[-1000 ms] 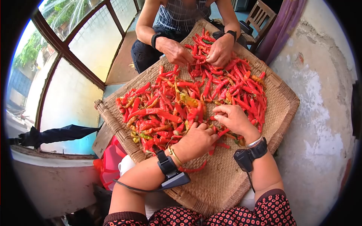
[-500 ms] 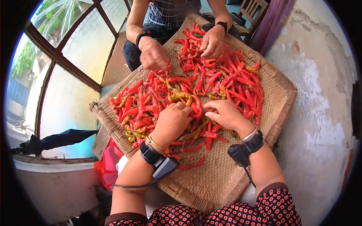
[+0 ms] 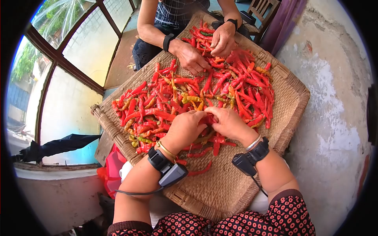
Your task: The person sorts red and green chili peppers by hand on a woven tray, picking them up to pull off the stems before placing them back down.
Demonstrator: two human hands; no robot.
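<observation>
Red chili peppers [image 3: 252,92], with some yellow-green ones among them, lie in a heap across a woven tray [image 3: 236,177]. Near the front of the heap, my left hand [image 3: 184,129] and my right hand [image 3: 230,124] meet, their fingers curled inward. Between the fingertips shows a dark red chili pepper [image 3: 210,119], gripped from both sides. My fingers partly cover it, so its full length is hidden. A few loose chilies [image 3: 201,169] lie on the weave just below my hands.
Across the tray, another person's two hands [image 3: 193,59] are among the chilies. A window [image 3: 67,106] and a folded dark umbrella [image 3: 59,147] are on the left, a rough wall [image 3: 330,98] on the right. Red plastic [image 3: 114,169] sits below the tray's left corner.
My hands have come together, the right moving left, and now grip one chili between them. The other person's hand at the left has moved right, towards their other hand.
</observation>
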